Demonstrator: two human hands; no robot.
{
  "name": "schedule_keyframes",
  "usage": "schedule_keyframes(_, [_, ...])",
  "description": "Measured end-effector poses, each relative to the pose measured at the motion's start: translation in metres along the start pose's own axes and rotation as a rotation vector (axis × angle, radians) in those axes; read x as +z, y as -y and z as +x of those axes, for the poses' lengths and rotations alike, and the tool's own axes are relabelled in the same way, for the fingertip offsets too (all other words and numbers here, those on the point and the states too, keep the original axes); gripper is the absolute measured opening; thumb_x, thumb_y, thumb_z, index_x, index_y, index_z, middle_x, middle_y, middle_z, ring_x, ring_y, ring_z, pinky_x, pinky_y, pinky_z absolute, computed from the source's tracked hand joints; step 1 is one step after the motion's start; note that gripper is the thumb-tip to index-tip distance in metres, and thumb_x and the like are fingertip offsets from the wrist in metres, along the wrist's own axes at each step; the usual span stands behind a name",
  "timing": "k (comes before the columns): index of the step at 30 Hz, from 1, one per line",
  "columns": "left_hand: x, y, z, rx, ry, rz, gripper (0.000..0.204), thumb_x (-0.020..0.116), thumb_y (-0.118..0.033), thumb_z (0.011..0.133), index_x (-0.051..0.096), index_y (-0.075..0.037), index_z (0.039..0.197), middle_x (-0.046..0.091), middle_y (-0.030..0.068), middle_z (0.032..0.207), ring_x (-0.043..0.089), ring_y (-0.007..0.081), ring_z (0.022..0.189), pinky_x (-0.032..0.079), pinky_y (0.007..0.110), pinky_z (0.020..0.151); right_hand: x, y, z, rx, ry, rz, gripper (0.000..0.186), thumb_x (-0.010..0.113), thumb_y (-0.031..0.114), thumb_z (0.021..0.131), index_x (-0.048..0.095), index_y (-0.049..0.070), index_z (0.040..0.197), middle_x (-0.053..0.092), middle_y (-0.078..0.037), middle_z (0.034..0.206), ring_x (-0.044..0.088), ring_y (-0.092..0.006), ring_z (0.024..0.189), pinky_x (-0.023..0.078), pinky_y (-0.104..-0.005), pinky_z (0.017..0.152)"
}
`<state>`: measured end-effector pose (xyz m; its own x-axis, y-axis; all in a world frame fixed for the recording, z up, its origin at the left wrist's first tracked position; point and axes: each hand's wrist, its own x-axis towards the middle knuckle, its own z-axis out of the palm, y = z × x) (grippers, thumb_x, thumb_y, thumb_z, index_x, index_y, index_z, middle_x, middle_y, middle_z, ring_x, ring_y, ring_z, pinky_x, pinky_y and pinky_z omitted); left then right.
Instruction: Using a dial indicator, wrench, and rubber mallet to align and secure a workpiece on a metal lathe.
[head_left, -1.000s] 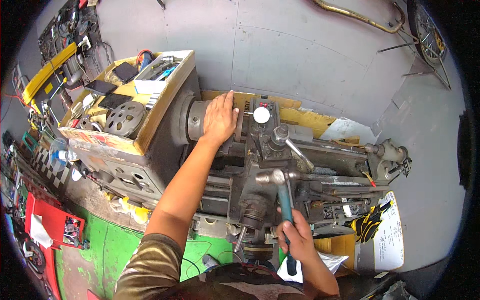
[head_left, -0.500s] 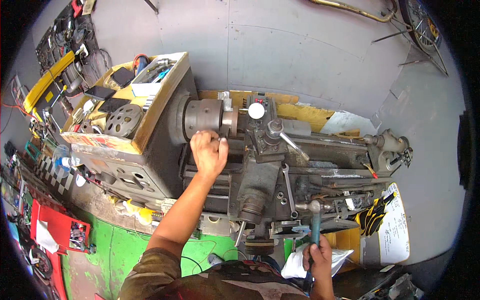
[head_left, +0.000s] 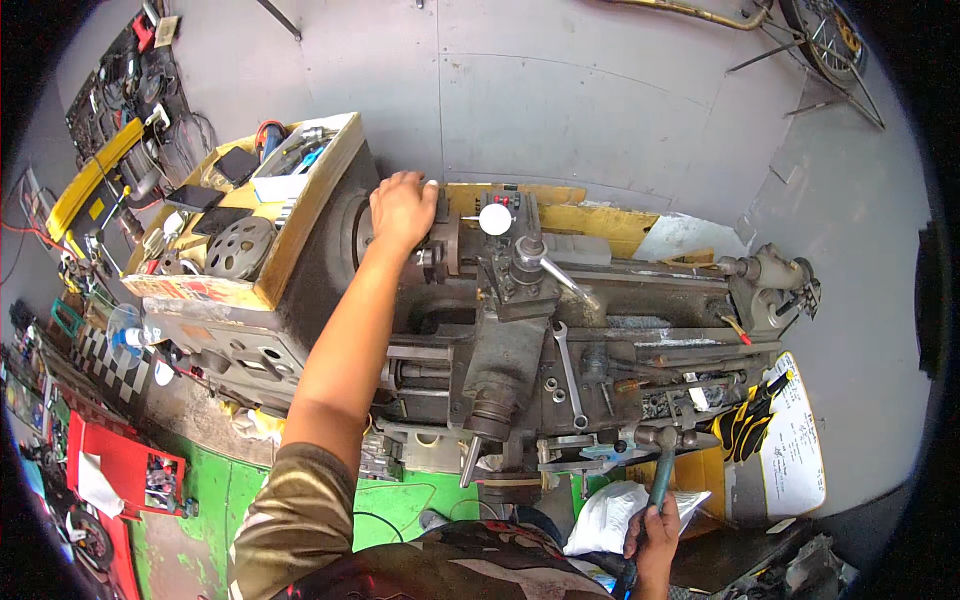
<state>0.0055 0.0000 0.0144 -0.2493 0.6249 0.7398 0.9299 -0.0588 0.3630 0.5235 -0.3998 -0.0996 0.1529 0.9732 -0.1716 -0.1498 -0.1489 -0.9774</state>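
Observation:
My left hand [head_left: 403,208] reaches over the lathe chuck [head_left: 405,265], its fingers curled over the upper rim and covering much of it. A metal round piece [head_left: 452,248] sits at the chuck's right face. Just right of that stands a dial indicator [head_left: 496,219] with a white round face, beside the tool post [head_left: 530,262] and its lever. Low at the right, my right hand [head_left: 655,532] is closed around the blue-green handle of a hammer [head_left: 663,478]. The hammer's metal head is up, near the front of the lathe carriage [head_left: 500,370].
A combination wrench [head_left: 571,378] and sockets lie on the carriage. Black-and-yellow gloves [head_left: 745,425] hang by a paper sheet [head_left: 793,450] at the right. A wooden tray [head_left: 265,290] with phones, a perforated disc and tools tops the headstock. The tailstock [head_left: 770,285] stands far right.
My left hand has moved from the chuck's front up to its top, and the chuck looks turned, with a jaw now showing in front. The hammer has shifted slightly right and down.

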Motion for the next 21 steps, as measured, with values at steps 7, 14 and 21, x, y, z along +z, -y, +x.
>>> schedule_keyframes(7, [0.025, -0.009, 0.018, -0.134, 0.496, 0.185, 0.057, 0.050, -0.048, 0.109, 0.062, -0.007, 0.147, 0.065, 0.0203, 0.147, 0.061, 0.0405, 0.135, 0.045, 0.056, 0.113, -0.009, -0.006, -0.012, 0.017, -0.068, 0.017, 0.042, 0.058, 0.031, 0.111, 0.051, 0.001, 0.138, 0.053, -0.006, 0.065, 0.046, -0.0148, 0.038, 0.037, -0.0281, 0.034])
schedule_keyframes(14, [0.018, -0.017, -0.013, -0.054, 0.212, 0.108, 0.049, 0.055, -0.043, 0.104, 0.071, -0.004, 0.129, 0.071, 0.0177, 0.126, 0.064, 0.0373, 0.125, 0.045, 0.051, 0.109, -0.025, -0.011, -0.014, 0.014, -0.112, -0.040, 0.042, 0.057, 0.032, 0.111, 0.051, 0.001, 0.138, 0.053, -0.005, 0.065, 0.046, -0.0147, 0.037, 0.037, -0.0284, 0.033])
schedule_keyframes(21, [-0.014, -0.009, -0.075, 0.181, -0.229, -0.128, 0.022, 0.071, -0.026, 0.096, 0.078, -0.004, 0.094, 0.074, 0.0121, 0.106, 0.066, 0.0355, 0.108, 0.045, 0.050, 0.102, -0.034, -0.009, -0.006, 0.004, -0.238, -0.011, 0.034, 0.056, 0.031, 0.112, 0.051, 0.003, 0.129, 0.051, -0.004, 0.066, 0.045, -0.0140, 0.037, 0.036, -0.0285, 0.032])
